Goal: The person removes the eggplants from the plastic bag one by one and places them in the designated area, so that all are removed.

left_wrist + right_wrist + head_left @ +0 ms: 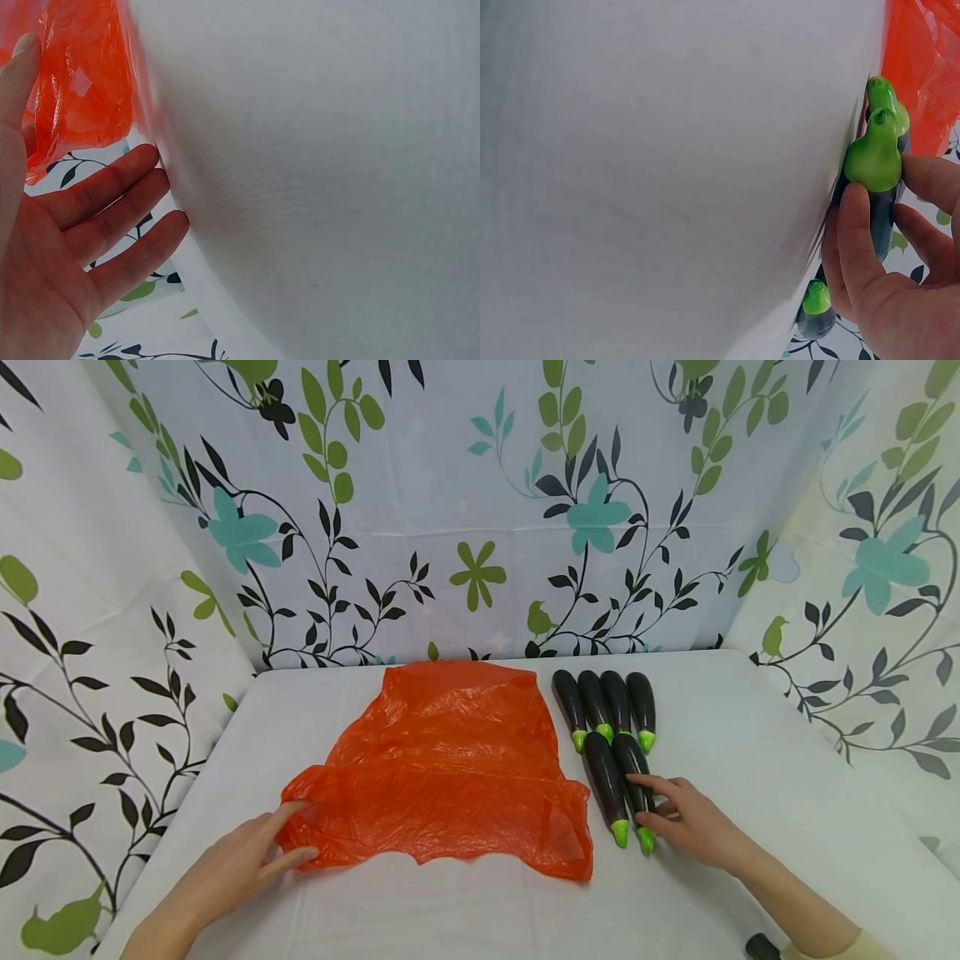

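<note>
A flattened orange-red plastic bag (pixel 457 760) lies on the white table. My left hand (pixel 240 860) is at its near left corner, thumb and forefinger touching the film. In the left wrist view the other fingers of the left hand (pixel 97 232) are spread and hold nothing. Right of the bag, several dark eggplants with green stem ends lie in two rows. My right hand (pixel 693 822) grips the near right eggplant (pixel 632 760). In the right wrist view the fingers and thumb are on either side of this eggplant (pixel 874 154), below its green cap.
Beside the gripped eggplant lies another eggplant (pixel 603 777); the back row, including an eggplant (pixel 641 702) at its right end, lies beyond. A patterned curtain (pixel 480 485) surrounds the table (pixel 750 735). A small black object (pixel 761 947) is near the right forearm.
</note>
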The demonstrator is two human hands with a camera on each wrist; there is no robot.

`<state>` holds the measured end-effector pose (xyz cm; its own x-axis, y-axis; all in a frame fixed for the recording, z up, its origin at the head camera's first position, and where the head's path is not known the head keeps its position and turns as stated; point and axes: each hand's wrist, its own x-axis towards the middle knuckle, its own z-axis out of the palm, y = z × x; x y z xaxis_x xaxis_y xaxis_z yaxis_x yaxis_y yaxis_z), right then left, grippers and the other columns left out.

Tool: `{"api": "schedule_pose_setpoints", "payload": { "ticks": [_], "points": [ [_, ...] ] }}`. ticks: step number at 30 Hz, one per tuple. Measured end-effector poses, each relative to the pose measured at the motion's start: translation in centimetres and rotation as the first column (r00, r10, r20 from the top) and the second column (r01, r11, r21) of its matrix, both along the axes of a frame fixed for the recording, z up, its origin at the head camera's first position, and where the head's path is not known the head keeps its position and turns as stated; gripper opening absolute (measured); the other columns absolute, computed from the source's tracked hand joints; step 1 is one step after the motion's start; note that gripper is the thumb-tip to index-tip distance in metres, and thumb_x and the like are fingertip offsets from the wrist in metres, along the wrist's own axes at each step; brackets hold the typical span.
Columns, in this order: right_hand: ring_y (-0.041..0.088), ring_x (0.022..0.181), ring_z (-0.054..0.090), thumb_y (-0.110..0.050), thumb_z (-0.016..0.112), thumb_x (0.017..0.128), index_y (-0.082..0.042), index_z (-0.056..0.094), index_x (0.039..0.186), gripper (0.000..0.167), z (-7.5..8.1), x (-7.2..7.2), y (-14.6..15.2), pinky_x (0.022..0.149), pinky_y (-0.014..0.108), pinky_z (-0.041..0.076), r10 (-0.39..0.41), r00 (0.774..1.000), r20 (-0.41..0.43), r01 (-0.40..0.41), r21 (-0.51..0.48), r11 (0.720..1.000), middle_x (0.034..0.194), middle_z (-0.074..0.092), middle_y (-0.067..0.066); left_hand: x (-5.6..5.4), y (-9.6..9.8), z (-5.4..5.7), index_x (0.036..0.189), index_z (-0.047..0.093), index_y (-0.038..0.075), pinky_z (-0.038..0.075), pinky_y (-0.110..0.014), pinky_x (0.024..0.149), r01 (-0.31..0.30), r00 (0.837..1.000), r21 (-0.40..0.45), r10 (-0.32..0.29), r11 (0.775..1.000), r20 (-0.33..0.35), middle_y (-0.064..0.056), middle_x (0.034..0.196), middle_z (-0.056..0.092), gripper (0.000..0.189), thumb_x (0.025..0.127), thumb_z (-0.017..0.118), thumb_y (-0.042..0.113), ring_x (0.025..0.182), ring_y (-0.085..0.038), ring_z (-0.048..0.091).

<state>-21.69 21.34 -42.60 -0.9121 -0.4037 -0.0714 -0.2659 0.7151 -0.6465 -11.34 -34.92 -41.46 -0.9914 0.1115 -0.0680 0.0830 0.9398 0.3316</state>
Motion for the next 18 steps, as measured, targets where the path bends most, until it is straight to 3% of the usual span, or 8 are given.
{"api": "schedule_pose_setpoints", "payload": {
  "ticks": [18],
  "points": [
    [0.026,0.094,0.066,-0.024,0.069,0.092,-0.011,0.049,0.141,0.054,0.28,0.11,0.24,0.075,0.039,0.059,0.002,1.0,0.009,-0.001,-0.017,1.0,0.118,0.052,0.022,-0.04,0.09,-0.03,0.138,0.049,0.012,0.054,-0.057,0.08,-0.021,0.999,0.002,0.021,1.0,0.026,-0.011,0.114,0.063,0.077,0.083,0.064,0.063,0.098,-0.029,0.06]
  ]
}}
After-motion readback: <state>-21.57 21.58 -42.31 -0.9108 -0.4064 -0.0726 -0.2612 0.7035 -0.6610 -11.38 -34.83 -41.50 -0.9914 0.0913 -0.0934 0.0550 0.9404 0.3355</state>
